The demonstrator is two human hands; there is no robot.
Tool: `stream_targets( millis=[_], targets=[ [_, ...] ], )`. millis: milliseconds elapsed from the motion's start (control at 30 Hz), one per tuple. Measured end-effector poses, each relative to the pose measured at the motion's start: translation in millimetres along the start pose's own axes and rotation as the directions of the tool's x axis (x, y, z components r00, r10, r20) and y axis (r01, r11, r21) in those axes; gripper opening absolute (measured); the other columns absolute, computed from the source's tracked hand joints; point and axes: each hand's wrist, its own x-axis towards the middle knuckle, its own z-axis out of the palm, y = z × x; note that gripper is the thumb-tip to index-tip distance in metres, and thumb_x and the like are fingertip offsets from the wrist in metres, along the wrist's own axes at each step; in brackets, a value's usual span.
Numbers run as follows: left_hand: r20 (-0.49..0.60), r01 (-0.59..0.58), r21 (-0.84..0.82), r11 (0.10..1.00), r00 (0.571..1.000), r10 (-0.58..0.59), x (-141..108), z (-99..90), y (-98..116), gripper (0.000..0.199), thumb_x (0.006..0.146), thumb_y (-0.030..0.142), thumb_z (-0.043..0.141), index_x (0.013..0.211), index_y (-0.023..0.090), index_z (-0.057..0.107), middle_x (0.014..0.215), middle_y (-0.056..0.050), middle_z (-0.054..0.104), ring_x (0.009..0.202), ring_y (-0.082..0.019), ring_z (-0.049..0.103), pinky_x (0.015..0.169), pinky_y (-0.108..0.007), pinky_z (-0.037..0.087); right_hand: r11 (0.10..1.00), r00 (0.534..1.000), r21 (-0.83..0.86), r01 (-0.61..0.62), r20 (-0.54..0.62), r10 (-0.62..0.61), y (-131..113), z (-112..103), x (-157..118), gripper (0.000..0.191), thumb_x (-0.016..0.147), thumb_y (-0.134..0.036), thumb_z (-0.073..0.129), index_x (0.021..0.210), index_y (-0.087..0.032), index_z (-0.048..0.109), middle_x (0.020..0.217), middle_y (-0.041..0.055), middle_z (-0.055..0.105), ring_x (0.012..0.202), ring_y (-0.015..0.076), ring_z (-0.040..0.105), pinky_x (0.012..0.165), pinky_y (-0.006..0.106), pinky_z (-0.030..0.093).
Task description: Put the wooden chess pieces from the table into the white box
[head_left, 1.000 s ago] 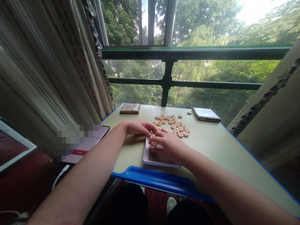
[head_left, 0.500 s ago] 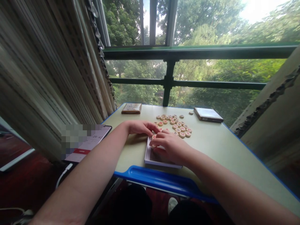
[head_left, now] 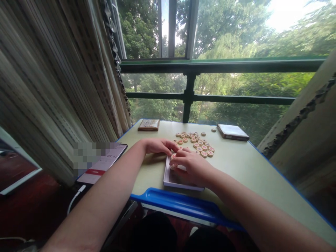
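A shallow white box (head_left: 168, 182) lies open near the front of the table, with its long side pointing away from me. Over its far left corner, my left hand (head_left: 159, 145) curves its thumb and fingers around round wooden Chinese chess pieces; its fingertips are partly covered. My right hand (head_left: 195, 166) reaches across the box, fingers bent and closed on a Chinese chess piece (head_left: 173, 156) with red writing at the box's far left inner corner. More Chinese chess pieces (head_left: 204, 153), marked in red or dark characters, lie loosely spread beyond my hands. My right palm hides much of the box's inside.
A flat brown box (head_left: 148, 125) lies at the back left, and a flat white-topped case (head_left: 232, 132) at the back right near a lone piece (head_left: 214, 130). A blue tray (head_left: 178, 204) edges the table's front. A plugged-in tablet (head_left: 105, 164) sits at left.
The view has tilted slightly, so everything sits a little lower. Both hands stay at the box's far left corner, with only slight finger movement of the right hand.
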Motion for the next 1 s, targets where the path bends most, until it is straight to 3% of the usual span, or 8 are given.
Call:
stream_targets(
  millis=[167,300,433,567,667,833,933,1000],
  targets=[
    [-0.002,0.004,0.018,1.000,1.000,-0.004,1,-3.2,-2,0.034,0.062,0.012,0.069,0.095,0.018,0.065,0.098,-0.001,0.065,0.095,-0.016,0.056,0.090,-0.030,0.039,1.000,1.000,-0.009,-0.009,-0.028,0.008,-2,-3,-1,0.016,0.077,-0.021,0.056,0.089,-0.021,0.066,0.088,0.0064,0.063,0.087,0.0186,0.053,0.076,0.032,0.043],
    [-0.009,0.017,0.040,0.999,1.000,-0.017,-1,-2.0,1,0.035,0.063,0.012,0.068,0.098,0.019,0.066,0.102,-0.001,0.064,0.097,-0.015,0.055,0.090,-0.028,0.039,0.981,0.979,-0.109,-0.161,-0.142,0.145,12,-15,-2,0.019,0.080,-0.024,0.052,0.092,-0.020,0.067,0.086,0.0071,0.064,0.084,0.0196,0.052,0.074,0.032,0.042],
    [-0.055,0.047,0.040,0.998,0.997,-0.045,-2,2.6,4,0.036,0.064,0.013,0.068,0.099,0.019,0.066,0.108,-0.003,0.063,0.100,-0.015,0.054,0.091,-0.027,0.038,0.840,0.858,-0.213,-0.500,-0.254,0.446,40,-28,-7,0.021,0.080,-0.021,0.050,0.091,-0.019,0.068,0.084,0.0078,0.064,0.082,0.0200,0.052,0.074,0.031,0.041],
    [-0.081,0.056,0.043,0.998,0.995,-0.052,-2,6.3,5,0.035,0.063,0.014,0.069,0.098,0.019,0.066,0.110,-0.003,0.063,0.102,-0.016,0.054,0.091,-0.028,0.038,0.732,0.782,-0.281,-0.621,-0.152,0.605,58,-33,-13,0.021,0.078,-0.021,0.052,0.089,-0.021,0.070,0.089,0.0082,0.065,0.082,0.0202,0.054,0.073,0.030,0.041],
    [-0.092,0.050,0.052,0.997,0.995,-0.045,-3,7.3,6,0.034,0.064,0.015,0.069,0.098,0.020,0.066,0.110,-0.003,0.063,0.104,-0.016,0.053,0.092,-0.028,0.037,0.778,0.811,-0.255,-0.575,-0.054,0.582,60,-27,-13,0.021,0.077,-0.021,0.053,0.088,-0.022,0.071,0.090,0.0074,0.065,0.084,0.0200,0.054,0.075,0.030,0.041],
    [-0.114,-0.003,0.043,0.999,0.993,0.008,-4,8.3,7,0.034,0.066,0.020,0.068,0.099,0.018,0.066,0.111,-0.006,0.063,0.106,-0.018,0.054,0.094,-0.030,0.037,0.879,0.895,-0.171,-0.445,-0.048,0.444,57,-15,-9,0.023,0.082,-0.024,0.051,0.095,-0.026,0.070,0.096,0.0067,0.063,0.091,0.0199,0.052,0.080,0.033,0.040],
    [-0.248,-0.048,0.079,0.996,0.966,0.067,0,11.5,9,0.031,0.067,0.024,0.068,0.097,0.016,0.067,0.105,-0.008,0.066,0.101,-0.019,0.056,0.093,-0.032,0.038,0.899,0.909,-0.138,-0.416,-0.033,0.415,60,-12,-8,0.021,0.082,-0.024,0.052,0.091,-0.024,0.071,0.093,0.0074,0.063,0.090,0.0195,0.053,0.085,0.035,0.038],
    [-0.401,-0.054,0.165,0.985,0.909,0.117,5,14.0,9,0.029,0.068,0.026,0.066,0.094,0.015,0.068,0.101,-0.009,0.067,0.097,-0.020,0.058,0.090,-0.033,0.040,0.902,0.911,-0.126,-0.413,-0.040,0.411,62,-11,-9,0.021,0.082,-0.023,0.052,0.090,-0.022,0.072,0.093,0.0075,0.064,0.089,0.0193,0.054,0.086,0.036,0.037]
  ],
)
